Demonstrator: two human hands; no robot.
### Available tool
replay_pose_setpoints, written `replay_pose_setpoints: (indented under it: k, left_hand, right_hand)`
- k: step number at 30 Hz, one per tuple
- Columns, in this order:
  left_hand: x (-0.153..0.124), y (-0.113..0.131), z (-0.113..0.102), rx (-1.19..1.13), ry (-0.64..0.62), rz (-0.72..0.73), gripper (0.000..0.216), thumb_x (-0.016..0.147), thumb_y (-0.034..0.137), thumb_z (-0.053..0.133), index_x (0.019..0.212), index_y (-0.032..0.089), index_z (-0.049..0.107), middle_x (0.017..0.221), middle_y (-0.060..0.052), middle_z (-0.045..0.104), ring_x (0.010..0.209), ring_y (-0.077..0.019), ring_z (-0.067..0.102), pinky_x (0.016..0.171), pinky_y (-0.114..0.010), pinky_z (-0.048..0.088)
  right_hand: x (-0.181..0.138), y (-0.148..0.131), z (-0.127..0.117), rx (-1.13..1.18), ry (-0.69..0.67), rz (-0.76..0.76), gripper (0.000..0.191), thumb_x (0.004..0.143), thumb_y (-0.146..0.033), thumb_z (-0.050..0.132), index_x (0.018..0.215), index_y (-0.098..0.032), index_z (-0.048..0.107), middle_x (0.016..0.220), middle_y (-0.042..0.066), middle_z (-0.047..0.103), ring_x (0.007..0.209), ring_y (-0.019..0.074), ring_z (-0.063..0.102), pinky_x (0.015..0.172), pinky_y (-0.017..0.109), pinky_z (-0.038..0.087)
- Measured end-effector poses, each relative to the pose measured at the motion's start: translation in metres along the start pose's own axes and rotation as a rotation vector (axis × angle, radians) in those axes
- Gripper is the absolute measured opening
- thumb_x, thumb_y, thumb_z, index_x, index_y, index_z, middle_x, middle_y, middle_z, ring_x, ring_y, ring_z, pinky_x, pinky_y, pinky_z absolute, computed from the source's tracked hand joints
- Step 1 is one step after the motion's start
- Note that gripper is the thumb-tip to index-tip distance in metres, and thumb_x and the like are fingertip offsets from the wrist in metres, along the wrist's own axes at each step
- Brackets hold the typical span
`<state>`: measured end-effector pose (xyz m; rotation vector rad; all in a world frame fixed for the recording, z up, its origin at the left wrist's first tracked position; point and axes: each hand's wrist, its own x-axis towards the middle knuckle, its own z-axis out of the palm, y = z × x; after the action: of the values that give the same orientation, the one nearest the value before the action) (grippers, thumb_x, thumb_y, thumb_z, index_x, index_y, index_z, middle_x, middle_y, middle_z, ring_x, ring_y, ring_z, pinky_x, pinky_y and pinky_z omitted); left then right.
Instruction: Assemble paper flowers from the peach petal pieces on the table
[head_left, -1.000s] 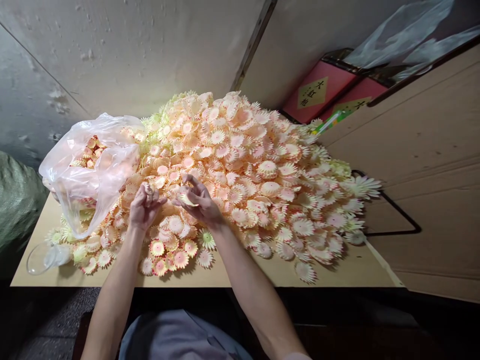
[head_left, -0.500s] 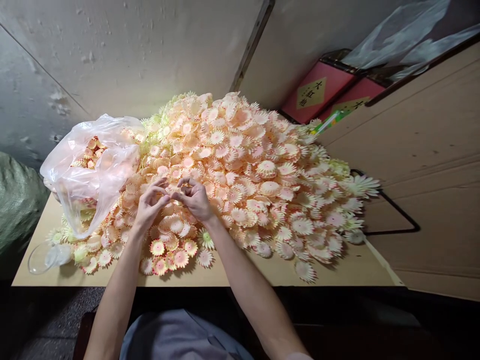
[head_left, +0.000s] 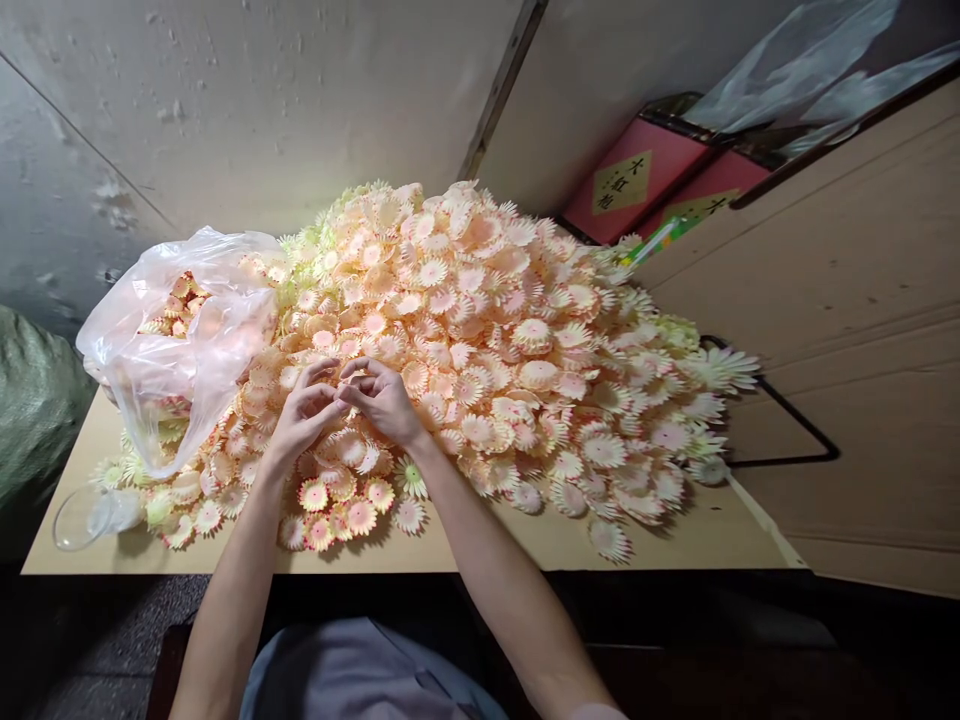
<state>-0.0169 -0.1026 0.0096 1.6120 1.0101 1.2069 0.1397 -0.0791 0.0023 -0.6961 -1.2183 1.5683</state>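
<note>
A big heap of peach and pink fabric flower heads (head_left: 487, 320) covers a tan table (head_left: 675, 545). My left hand (head_left: 300, 418) and my right hand (head_left: 384, 400) meet fingertip to fingertip at the heap's near left side. Both pinch a small flower piece (head_left: 343, 388) between them, and the fingers hide most of it. Loose flower heads with yellow centres (head_left: 337, 505) lie on the table just below my wrists.
A clear plastic bag (head_left: 180, 340) holding more flowers lies at the left, with a clear plastic cup (head_left: 75, 517) by the table's front corner. Red boxes (head_left: 630, 185) stand behind. A cardboard panel (head_left: 862, 300) and a black wire frame (head_left: 795, 425) are on the right, a green sack (head_left: 30, 400) far left.
My hands were apart, each holding a piece. They have come together and moved slightly up, and now their fingertips touch over the heap.
</note>
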Motion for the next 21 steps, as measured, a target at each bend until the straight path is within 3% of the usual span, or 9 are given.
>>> replay_pose_setpoints:
  k: [7,11,21]
  left_hand:
    - [0.0002,-0.0028,-0.0024,0.167,0.042,0.038,0.035,0.084,0.050,0.066,0.073,0.017,0.065,0.121,-0.013,0.060,0.119,-0.0279,0.054,0.106,-0.044,0.041]
    - [-0.0014,-0.0023,-0.0042,0.167,0.040,0.039,0.034,0.088,0.047,0.061,0.072,0.018,0.064,0.124,-0.011,0.059,0.121,-0.0272,0.053,0.108,-0.044,0.040]
    - [-0.0023,0.0002,-0.0052,0.079,-0.025,0.027,0.028,0.092,0.042,0.058,0.077,0.019,0.064,0.135,-0.008,0.053,0.133,-0.0253,0.044,0.117,-0.041,0.030]
  right_hand:
    - [-0.0038,-0.0082,0.0006,-0.001,-0.101,0.020,0.043,0.071,-0.046,0.081,0.098,-0.020,0.059,0.063,-0.007,0.056,0.053,0.0070,0.049,0.052,0.020,0.041]
    - [-0.0049,-0.0101,-0.0013,-0.012,-0.144,0.020,0.037,0.075,-0.040,0.078,0.101,-0.021,0.060,0.067,-0.006,0.055,0.059,0.0084,0.052,0.058,0.022,0.046]
    - [-0.0020,-0.0058,-0.0027,0.023,-0.027,0.013,0.041,0.066,-0.036,0.085,0.095,-0.020,0.061,0.059,-0.008,0.055,0.053,0.0069,0.050,0.056,0.021,0.042]
